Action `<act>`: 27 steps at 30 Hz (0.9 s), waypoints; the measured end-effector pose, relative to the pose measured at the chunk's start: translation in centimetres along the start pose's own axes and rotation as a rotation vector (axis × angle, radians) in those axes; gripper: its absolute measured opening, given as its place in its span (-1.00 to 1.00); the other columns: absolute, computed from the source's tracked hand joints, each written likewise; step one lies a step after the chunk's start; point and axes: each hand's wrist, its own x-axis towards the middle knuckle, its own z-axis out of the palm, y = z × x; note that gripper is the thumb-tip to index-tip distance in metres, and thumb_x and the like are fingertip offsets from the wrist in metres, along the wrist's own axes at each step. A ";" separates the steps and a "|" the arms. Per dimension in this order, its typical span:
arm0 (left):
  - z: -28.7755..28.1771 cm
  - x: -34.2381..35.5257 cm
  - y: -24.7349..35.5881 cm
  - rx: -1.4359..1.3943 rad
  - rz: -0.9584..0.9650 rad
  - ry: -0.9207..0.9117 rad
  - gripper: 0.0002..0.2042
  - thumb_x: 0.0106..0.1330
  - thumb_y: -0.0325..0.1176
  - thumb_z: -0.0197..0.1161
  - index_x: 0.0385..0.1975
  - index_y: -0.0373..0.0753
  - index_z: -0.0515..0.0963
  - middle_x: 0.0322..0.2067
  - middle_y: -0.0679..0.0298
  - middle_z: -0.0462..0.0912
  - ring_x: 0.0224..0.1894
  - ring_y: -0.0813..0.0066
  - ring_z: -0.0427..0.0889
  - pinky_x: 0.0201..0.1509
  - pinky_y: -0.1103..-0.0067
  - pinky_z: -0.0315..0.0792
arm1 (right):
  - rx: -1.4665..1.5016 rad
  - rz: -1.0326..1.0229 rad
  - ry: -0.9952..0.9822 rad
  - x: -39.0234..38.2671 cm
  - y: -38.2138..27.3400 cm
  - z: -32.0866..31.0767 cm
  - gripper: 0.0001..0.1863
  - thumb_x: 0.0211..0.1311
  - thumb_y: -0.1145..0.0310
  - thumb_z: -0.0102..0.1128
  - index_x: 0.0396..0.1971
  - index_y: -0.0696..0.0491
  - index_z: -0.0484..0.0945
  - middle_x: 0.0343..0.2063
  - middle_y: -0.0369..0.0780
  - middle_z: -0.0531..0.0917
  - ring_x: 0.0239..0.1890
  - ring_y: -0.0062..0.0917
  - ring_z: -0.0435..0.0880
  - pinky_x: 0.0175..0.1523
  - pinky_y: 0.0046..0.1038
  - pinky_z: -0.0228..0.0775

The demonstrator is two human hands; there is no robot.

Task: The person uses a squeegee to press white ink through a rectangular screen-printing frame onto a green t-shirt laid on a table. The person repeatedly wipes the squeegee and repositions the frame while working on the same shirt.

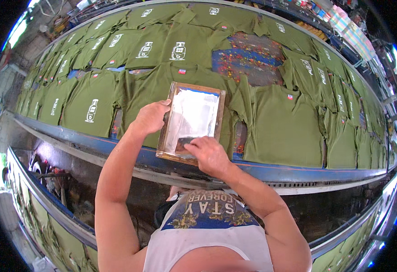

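A rectangular brown wooden-framed screen with pale mesh (196, 113) was held over an olive-green cloth T-shirt (139, 90), which was spread on a long blue counter (248, 68). The frame was positioned directly ahead of the person's torso (212, 240), its long axis pointed away from the body and its far end tipped slightly right. The far half of its left rail was gripped by the left hand (152, 117). At the frame's near end, a small, dark, flat block (185, 144) was held inside the rails by the bent fingers of the right hand (207, 154), the nearer of the two hands. From the block, the mesh was stretched forward to the far rail. The frame's near right corner was partly covered by the right hand, so the underside of that grip could not be made out. The block was bounded by the raised rails. Left of the frame, an olive-green T-shirt with a white bottle-shaped print (89, 104) was laid out; right of it, a plain-fronted olive-green T-shirt (282, 127). Beyond it, more printed shirts (178, 45) were arranged in rows.
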 end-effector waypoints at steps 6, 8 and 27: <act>0.8 0.3 -0.8 -0.033 -0.019 -0.040 -0.39 0.05 -0.54 0.59 0.23 -0.31 0.76 0.59 0.00 0.53 0.49 -0.04 0.64 0.60 0.23 0.56 | 0.172 -0.006 -0.155 2.6 4.2 -2.0 -0.61 0.25 0.58 0.30 0.08 0.14 0.79 -0.05 -0.03 0.81 0.10 -0.03 0.78 0.28 -0.03 0.64; 1.4 0.4 -1.1 0.047 0.017 -0.001 -0.47 0.13 -0.55 0.49 0.20 -0.25 0.77 0.58 0.11 0.56 0.40 -0.03 0.71 0.48 0.17 0.64 | 0.129 0.044 -0.153 5.0 7.0 -2.4 -0.59 0.20 0.57 0.27 0.06 0.11 0.80 -0.03 -0.01 0.82 0.14 0.01 0.75 0.33 -0.01 0.62; 0.0 -0.8 -1.4 -0.076 0.072 -0.002 -0.54 0.22 -0.49 0.54 0.17 -0.31 0.68 0.60 0.18 0.54 0.20 -0.07 0.83 0.27 0.07 0.73 | 0.078 0.094 -0.081 1.4 -1.5 -1.3 -0.48 0.17 0.65 0.30 0.18 0.07 0.75 0.05 -0.09 0.80 0.11 -0.07 0.78 0.30 -0.04 0.64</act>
